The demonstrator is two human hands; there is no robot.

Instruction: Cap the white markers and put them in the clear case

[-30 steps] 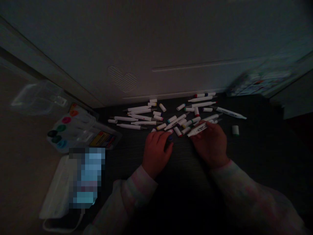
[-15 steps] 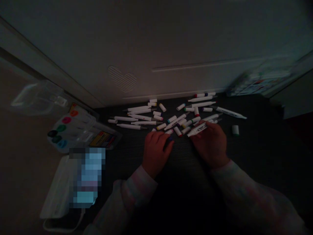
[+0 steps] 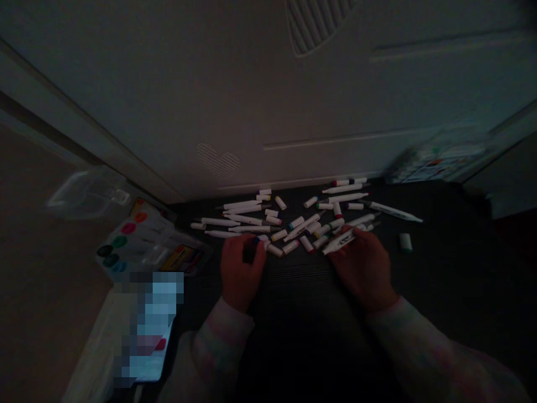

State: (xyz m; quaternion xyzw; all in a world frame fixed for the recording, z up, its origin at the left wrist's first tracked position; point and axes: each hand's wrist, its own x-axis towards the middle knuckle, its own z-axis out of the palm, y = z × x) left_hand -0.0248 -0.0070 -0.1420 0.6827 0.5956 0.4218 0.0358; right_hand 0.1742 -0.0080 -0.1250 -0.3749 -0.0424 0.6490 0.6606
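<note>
White marker, short and thick with dark print on its barrel, lies slanted across the fingertips of the right hand, which grips it at the near edge of a scattered pile of markers and caps. Its pale tip points left and towards the person. The right hand has kept this grip and place since a second ago. The left hand has slid to the left, away from the right hand, and now sits at the pile's left near corner. Its fingers are curled around a small dark cap; the dim light hides the cap's colour. The pile rests on a dark ribbed mat: white barrels, with loose caps tipped in red, green, yellow and blue. One pale cap lies alone to the right. To the left stands a clear marker case with coloured round ends showing. A white door rises just behind the pile.
</note>
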